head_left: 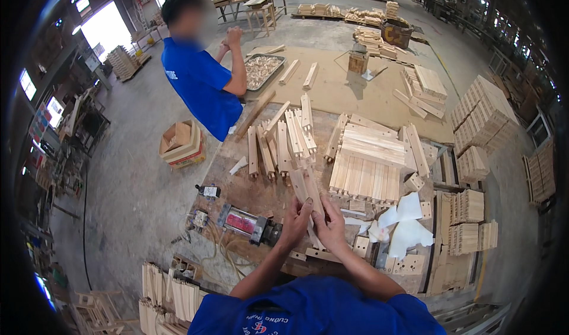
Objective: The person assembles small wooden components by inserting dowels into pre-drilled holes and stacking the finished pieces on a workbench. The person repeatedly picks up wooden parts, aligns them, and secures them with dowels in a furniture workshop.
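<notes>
Near the left edge of the worn wooden tabletop (pixel 249 190) lies a red and silver power tool (pixel 246 223). Just right of it, at the near edge, the left hand (pixel 295 221) and right hand (pixel 329 225) each close their grip on the short pale wooden slats (pixel 305 188), tilted upward. Farther right lies a flat row of pale wooden boards (pixel 364 178), then crumpled white paper (pixel 403 225).

a person in a bright blue short-sleeved shirt (pixel 314 308) with a small red and white chest print, forearms bare.
</notes>
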Motion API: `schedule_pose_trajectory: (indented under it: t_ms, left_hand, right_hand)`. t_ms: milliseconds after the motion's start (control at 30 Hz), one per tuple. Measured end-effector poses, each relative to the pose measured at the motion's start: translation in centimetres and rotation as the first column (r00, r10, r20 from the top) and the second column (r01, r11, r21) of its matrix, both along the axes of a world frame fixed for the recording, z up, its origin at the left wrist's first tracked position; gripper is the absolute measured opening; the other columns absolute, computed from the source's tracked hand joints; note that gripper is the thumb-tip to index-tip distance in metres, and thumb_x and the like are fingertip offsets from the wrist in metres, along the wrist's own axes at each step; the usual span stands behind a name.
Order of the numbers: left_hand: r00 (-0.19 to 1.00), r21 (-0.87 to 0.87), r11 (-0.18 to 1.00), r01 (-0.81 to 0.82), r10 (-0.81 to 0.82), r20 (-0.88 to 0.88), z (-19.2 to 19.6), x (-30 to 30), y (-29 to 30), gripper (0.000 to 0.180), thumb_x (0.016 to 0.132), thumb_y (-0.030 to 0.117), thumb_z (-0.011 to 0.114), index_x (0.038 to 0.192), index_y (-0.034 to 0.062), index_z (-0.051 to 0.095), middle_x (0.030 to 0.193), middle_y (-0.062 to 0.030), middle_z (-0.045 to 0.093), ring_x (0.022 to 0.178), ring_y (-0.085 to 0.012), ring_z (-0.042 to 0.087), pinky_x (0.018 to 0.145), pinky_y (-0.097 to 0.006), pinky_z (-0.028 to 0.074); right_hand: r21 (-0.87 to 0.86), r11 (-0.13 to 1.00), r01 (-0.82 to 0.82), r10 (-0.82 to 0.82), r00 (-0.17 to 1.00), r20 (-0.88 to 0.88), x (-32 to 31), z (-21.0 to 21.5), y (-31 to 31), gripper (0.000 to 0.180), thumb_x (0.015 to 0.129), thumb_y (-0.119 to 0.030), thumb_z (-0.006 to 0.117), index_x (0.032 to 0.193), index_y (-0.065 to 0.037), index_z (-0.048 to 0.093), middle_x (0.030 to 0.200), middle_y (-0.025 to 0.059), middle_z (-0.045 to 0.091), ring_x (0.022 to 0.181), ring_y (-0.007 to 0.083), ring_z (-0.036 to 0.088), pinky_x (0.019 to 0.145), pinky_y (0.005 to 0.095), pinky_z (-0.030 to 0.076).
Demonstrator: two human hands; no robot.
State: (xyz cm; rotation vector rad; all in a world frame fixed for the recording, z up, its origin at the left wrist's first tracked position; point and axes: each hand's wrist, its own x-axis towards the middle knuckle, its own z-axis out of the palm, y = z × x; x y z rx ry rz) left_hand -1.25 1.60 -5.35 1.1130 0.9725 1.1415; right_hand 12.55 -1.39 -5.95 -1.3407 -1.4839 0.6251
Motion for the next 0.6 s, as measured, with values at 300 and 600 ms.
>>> schedule_pose_trajectory:
  t_ms: [300,600]
  left_hand:
    - [0.974,-0.339,0.939,0.057,0.023,0.227,0.6,-2.4,-0.7,0.030,0.111,0.031,0.058,0.127,0.0060,0.059,0.118,-0.0090,0.070,0.107,-0.0189,0.071,0.088,-0.031,0.057]
    - [0.757,-0.260,0.865,0.430,-0.188,0.626,0.0,-3.5,0.8,0.042,0.109,0.037,0.059,0.137,0.0059,0.057,0.124,-0.0092,0.070,0.104,-0.0201,0.072,0.089,-0.040,0.063]
  right_hand:
    - [0.056,0.976,-0.210,0.217,0.933,-0.285,2.7,3.3,0.7,0.045,0.089,0.002,0.076,0.129,-0.005,0.058,0.128,0.0119,0.067,0.119,0.0251,0.065,0.104,0.0403,0.053]
    - [0.219,0.807,-0.549,0.433,0.801,0.415,3.5,4.4,1.3,0.034,0.089,0.006,0.065,0.122,-0.004,0.062,0.143,0.0274,0.057,0.133,0.0473,0.056,0.110,0.0497,0.050]
